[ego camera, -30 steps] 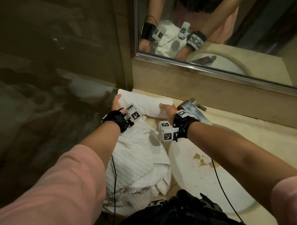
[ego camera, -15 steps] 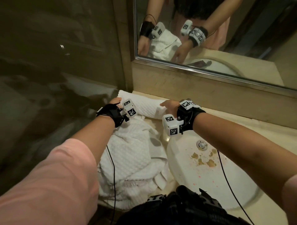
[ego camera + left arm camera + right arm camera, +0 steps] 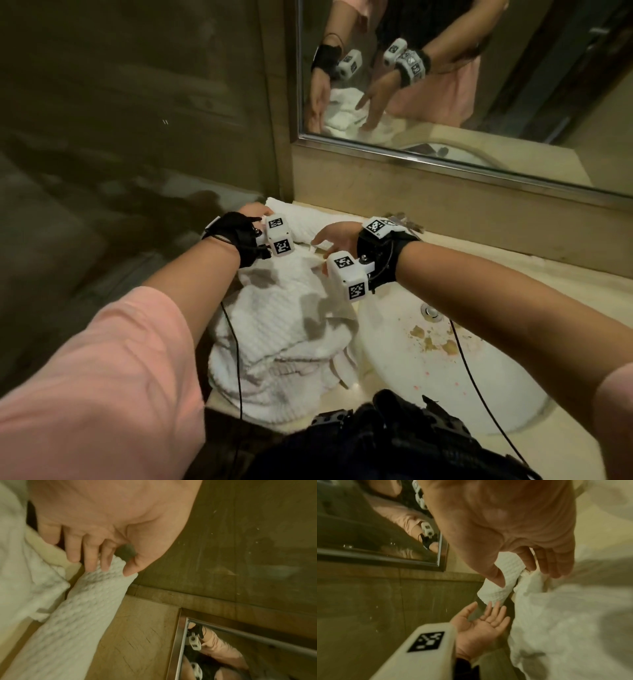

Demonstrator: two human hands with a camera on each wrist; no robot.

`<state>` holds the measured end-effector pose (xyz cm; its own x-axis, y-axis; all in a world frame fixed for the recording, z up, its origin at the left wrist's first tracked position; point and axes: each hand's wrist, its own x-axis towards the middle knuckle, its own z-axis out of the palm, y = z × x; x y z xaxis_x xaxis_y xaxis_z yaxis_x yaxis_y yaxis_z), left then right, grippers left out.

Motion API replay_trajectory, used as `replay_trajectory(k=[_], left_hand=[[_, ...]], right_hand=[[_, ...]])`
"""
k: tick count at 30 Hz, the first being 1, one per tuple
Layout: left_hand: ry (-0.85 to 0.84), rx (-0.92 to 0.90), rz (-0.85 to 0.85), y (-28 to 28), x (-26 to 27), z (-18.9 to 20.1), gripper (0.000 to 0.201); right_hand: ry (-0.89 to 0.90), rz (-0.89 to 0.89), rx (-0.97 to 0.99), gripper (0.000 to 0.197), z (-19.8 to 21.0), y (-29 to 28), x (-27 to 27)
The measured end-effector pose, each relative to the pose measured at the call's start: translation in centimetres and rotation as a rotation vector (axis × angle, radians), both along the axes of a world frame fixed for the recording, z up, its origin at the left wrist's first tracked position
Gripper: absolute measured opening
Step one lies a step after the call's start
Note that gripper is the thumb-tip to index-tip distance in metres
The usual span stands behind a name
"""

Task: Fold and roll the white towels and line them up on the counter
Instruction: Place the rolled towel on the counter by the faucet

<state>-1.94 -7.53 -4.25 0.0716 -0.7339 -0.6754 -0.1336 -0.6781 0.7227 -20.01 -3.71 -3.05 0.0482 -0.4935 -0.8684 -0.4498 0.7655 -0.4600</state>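
A rolled white towel [image 3: 303, 224] lies along the back of the counter, under the mirror, with its left end at the corner. My left hand [image 3: 251, 209] is at that left end, palm open, and its straight fingertips [image 3: 104, 566] touch the roll [image 3: 77, 615]. My right hand [image 3: 334, 236] hovers over the roll's right end with the fingers spread and straight, holding nothing. In the right wrist view, my right hand [image 3: 525, 577] is just above the roll [image 3: 496, 595], and my left hand [image 3: 481, 619] shows an open palm. A loose heap of white towels [image 3: 284, 342] lies in front of the roll.
A white sink basin [image 3: 496, 394] with brown stains and a drain sits right of the heap. A chrome faucet [image 3: 402, 221] stands behind my right wrist. A mirror [image 3: 513, 102] hangs above the back ledge. A dark glass wall [image 3: 137, 137] closes the left side.
Both hands held the ends of the rolled towel a second ago; now both have opened. The right hand has lifted slightly off the roll. The roll stays against the back wall.
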Motion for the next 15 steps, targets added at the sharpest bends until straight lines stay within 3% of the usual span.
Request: replay_trajectory(k=[4, 6, 8, 12, 15], left_hand=[[-0.02, 0.042, -0.035, 0.3, 1.6, -1.3, 0.01], [-0.052, 0.037, -0.081, 0.7, 2.1, -1.7, 0.012], [-0.098, 0.011, -0.144, 1.5, 2.2, -1.4, 0.009], [-0.109, 0.03, -0.271, 3.5, 2.3, 0.2, 0.013], [-0.035, 0.047, -0.268, 6.6, 1.4, 3.4, 0.027]], right_hand=[[0.073, 0.158, -0.062, 0.052, -0.5, 1.8, 2.5], [0.052, 0.179, -0.044, 0.045, -0.2, 2.7, 3.1], [0.06, 0.2, -0.016, 0.018, 0.2, 3.5, 3.5], [0.047, 0.294, -0.132, 0.039, 0.5, 5.0, 4.5], [-0.193, 0.229, -0.145, 0.031, 1.8, 6.5, 4.9]])
